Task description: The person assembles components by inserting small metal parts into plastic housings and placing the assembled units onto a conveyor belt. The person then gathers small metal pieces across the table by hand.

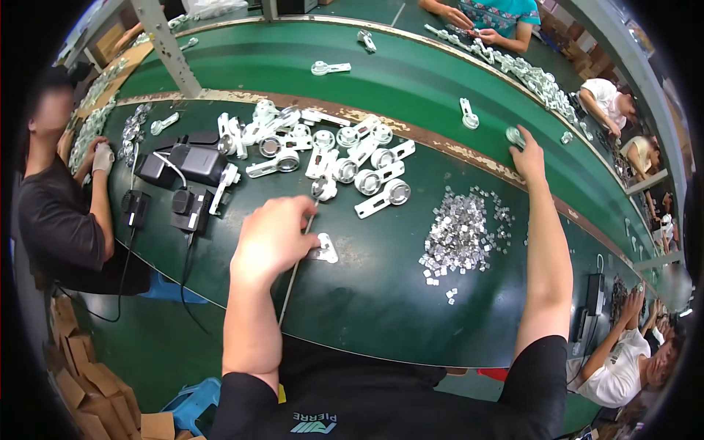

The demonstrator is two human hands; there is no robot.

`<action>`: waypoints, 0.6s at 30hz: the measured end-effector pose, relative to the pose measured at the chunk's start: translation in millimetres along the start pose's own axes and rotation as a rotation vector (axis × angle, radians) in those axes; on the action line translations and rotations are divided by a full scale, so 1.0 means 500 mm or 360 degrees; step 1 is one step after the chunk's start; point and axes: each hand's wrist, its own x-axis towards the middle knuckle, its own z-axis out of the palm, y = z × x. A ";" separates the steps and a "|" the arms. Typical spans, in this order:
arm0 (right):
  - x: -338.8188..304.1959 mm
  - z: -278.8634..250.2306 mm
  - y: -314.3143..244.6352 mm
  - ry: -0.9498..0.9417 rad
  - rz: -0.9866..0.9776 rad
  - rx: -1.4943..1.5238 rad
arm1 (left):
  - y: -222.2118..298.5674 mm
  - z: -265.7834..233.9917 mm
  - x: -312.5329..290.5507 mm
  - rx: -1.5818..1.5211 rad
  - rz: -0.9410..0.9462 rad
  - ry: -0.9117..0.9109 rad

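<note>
My right hand reaches over the green conveyor belt, its fingers on a white round-headed part. Most of that part's handle is hidden by the hand. My left hand is above the green table, thumb and index finger apart. Its index fingertip is close to a white part with a dark round centre at the front of the pile; whether they touch, I cannot tell. Beside the left thumb lies a small flat white plate. Several white round-headed parts with slotted handles are heaped beyond this hand.
A heap of small silvery square pieces lies between my arms. Black power adapters with cables stand at the left. More white parts are on the belt. Other people sit along the line, one at the left.
</note>
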 end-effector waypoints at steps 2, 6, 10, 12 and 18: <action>-0.006 -0.001 -0.030 0.0202 -0.0175 0.0006 | -0.007 0.023 -0.046 0.0195 0.0005 0.0117; -0.129 -0.081 -0.168 0.0224 -0.0245 0.0870 | -0.024 0.050 -0.087 0.0063 0.0246 0.0298; -0.295 -0.121 -0.286 -0.0168 -0.0269 0.1198 | -0.045 0.070 -0.066 0.0034 0.0331 0.0331; -0.336 -0.160 -0.322 -0.0399 -0.0343 0.1076 | -0.033 0.048 -0.071 0.0019 0.0324 0.0200; -0.395 -0.108 -0.326 -0.0773 -0.0578 0.0895 | 0.022 0.041 -0.038 -0.0881 0.0521 -0.0252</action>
